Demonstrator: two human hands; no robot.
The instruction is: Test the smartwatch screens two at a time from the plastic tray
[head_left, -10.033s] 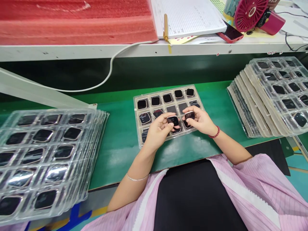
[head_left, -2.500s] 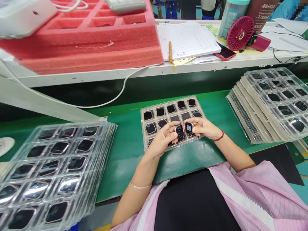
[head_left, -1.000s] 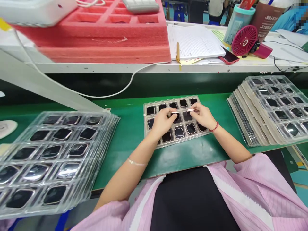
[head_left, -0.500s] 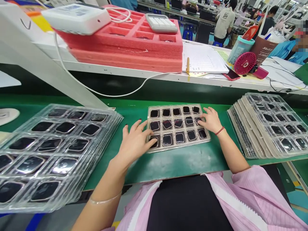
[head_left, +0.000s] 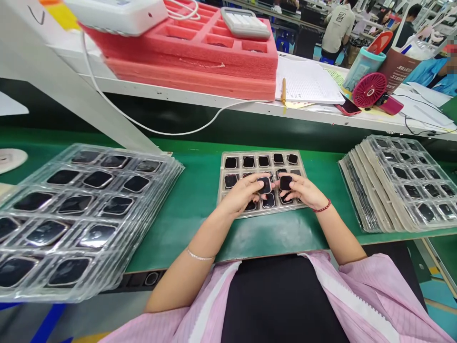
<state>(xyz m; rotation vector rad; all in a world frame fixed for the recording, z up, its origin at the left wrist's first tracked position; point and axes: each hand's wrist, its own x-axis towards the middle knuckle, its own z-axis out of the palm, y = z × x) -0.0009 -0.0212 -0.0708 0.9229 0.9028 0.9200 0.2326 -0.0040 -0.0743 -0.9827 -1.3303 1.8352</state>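
Observation:
A clear tray (head_left: 223, 164) with rows of dark, rounded-square pieces lies on the green bench top in front of me. Over its middle, my left hand (head_left: 246, 190) pinches one dark square piece (head_left: 264, 185) with a pale rim. Close beside it, my right hand (head_left: 303, 189) holds a second dark square piece (head_left: 285, 183) between thumb and fingers. The two pieces are raised above the tray, a small gap between them. My hands cover part of the tray's middle and lower rows.
A tall stack of filled trays (head_left: 117, 186) stands at the left, another stack (head_left: 410, 176) at the right. Behind, a white shelf (head_left: 214, 97) bears red foam (head_left: 185, 76), papers (head_left: 307, 81), a pink fan (head_left: 369, 89) and a cup. A slanted white post (head_left: 89, 95) rises at the left.
Both hands have moved inward from the tray's sides to its middle. Each now holds a dark square piece lifted above the tray. The camera view has shifted slightly.

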